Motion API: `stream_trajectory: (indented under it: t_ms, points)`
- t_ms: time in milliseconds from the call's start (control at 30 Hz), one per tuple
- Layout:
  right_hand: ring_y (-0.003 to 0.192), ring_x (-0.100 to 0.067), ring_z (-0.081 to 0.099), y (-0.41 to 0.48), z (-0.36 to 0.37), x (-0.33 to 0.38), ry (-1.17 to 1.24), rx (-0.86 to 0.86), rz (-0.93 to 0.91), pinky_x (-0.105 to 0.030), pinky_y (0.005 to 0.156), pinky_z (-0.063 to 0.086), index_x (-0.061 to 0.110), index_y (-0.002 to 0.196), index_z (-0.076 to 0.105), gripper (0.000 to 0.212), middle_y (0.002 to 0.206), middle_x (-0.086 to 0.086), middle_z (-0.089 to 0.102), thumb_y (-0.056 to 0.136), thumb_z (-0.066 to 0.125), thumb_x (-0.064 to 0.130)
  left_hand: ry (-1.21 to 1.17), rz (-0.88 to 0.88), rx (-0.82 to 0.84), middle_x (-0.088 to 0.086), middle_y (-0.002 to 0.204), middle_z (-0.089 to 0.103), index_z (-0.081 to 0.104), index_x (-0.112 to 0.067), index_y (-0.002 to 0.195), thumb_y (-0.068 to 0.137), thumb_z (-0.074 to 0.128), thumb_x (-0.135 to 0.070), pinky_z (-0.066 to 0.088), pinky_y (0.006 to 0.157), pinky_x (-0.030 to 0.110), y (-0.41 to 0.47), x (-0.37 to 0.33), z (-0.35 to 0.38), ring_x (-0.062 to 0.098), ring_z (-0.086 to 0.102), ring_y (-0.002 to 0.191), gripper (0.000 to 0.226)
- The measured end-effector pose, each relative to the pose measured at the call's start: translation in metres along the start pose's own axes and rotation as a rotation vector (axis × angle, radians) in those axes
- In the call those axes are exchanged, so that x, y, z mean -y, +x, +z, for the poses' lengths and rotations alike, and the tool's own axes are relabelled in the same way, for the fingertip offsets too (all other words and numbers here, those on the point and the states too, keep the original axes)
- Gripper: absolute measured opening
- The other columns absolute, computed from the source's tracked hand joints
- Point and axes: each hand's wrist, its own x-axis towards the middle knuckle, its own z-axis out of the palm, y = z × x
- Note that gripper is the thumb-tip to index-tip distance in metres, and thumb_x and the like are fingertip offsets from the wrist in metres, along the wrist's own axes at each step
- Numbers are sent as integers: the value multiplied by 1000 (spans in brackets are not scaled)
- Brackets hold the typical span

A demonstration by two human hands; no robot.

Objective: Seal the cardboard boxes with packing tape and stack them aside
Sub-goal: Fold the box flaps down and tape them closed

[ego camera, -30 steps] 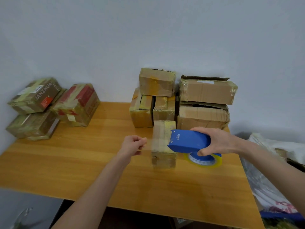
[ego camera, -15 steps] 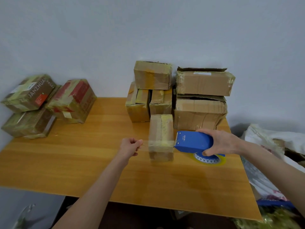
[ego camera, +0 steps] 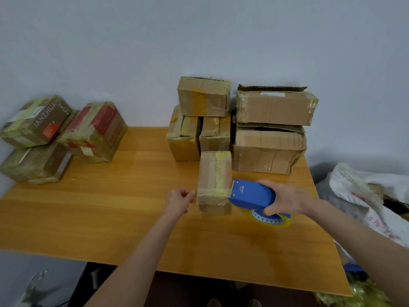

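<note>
Carton under work: a small box (ego camera: pixel 214 180) is lying near the middle of the wooden table (ego camera: pixel 110 218), its long axis running away from the person toward the wall (ego camera: pixel 199 41), one short end facing the camera. A strip of tape (ego camera: pixel 213 192) is crossing its top near that end, at right angles to the long axis.

Left hand (ego camera: pixel 178 201) is sitting against the box's left edge, fingers curled, pinching the strip's free end. Right hand (ego camera: pixel 285 200) is wrapping round the blue tape dispenser (ego camera: pixel 252 193), fingers over the top and thumb beneath. The dispenser's toothed nose is pointing left and touching the box's right edge; the tape roll (ego camera: pixel 271 220) is hanging below it, just above the tabletop.

Surroundings: a stack of boxes (ego camera: pixel 267 149) is standing directly behind the small box, against the wall, closing off the far side, with the nearest carton just beside its far right corner. A second group of taped boxes (ego camera: pixel 93 131) is sitting well apart at the table's far left. White bags (ego camera: pixel 358 196) are lying off the table's right edge.
</note>
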Motion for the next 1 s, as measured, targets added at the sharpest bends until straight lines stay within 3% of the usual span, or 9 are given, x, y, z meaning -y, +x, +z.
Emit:
stream_trajectory:
  t_ms: [133,200,300,400,500,567,700,867,1000]
  points:
    - [89,-10,55,2,3,-2,24,-7,-11,-27,72,50,39,137,32,76,106,8,55,74,73,34,296,-38,11,-1,82,57,50,-18,105,91,55,-51,53,59,32,3,11,-9,16,60,62,36]
    - [91,-12,57,4,6,0,22,-16,-20,-32,76,53,41,136,33,76,106,9,56,72,73,40,375,42,-119,0,86,58,55,-16,113,93,55,-45,52,66,34,1,19,-12,16,58,71,35]
    - [96,-14,58,8,11,2,33,-30,-37,-36,82,54,43,134,34,76,110,10,57,70,73,47,349,520,-349,5,102,62,65,-12,113,96,52,-24,49,78,30,-17,13,-2,15,55,88,24]
    - [98,-12,57,8,12,1,5,-49,-61,-35,83,53,44,134,34,75,112,13,57,71,74,54,517,831,-131,1,140,49,50,-15,137,98,40,-29,39,106,36,-37,-12,14,17,44,129,42]
    - [97,-11,58,6,11,-1,-15,-65,-83,-31,80,52,43,134,35,73,111,13,57,73,74,56,899,771,121,-11,155,-6,-2,-29,149,101,17,-43,-3,121,34,-35,-12,22,10,-7,146,54]
    - [94,-11,59,5,13,-4,-28,-63,-90,-30,78,53,41,135,34,72,110,13,58,75,73,53,980,760,118,-11,154,-14,-12,-33,145,95,8,-46,-11,119,33,-34,-7,23,11,-14,145,56]
    - [94,-10,59,-1,10,-12,35,-46,-101,-33,79,55,43,135,31,72,111,12,57,77,74,42,987,759,115,-13,153,-15,-12,-37,144,100,15,-43,-12,118,32,-31,-5,23,8,-17,143,52]
    - [91,-6,58,-11,6,-30,76,-23,-116,-29,75,52,55,123,27,70,106,16,57,75,75,38,944,794,117,-11,158,0,1,-36,149,91,0,-51,0,121,37,-23,4,23,9,-7,145,59]
    - [90,-10,58,-14,2,-36,-60,18,-45,-34,76,53,47,133,30,72,102,15,58,74,72,44,918,820,79,-7,159,12,9,-33,150,93,7,-50,2,119,37,-23,5,25,13,5,146,59]
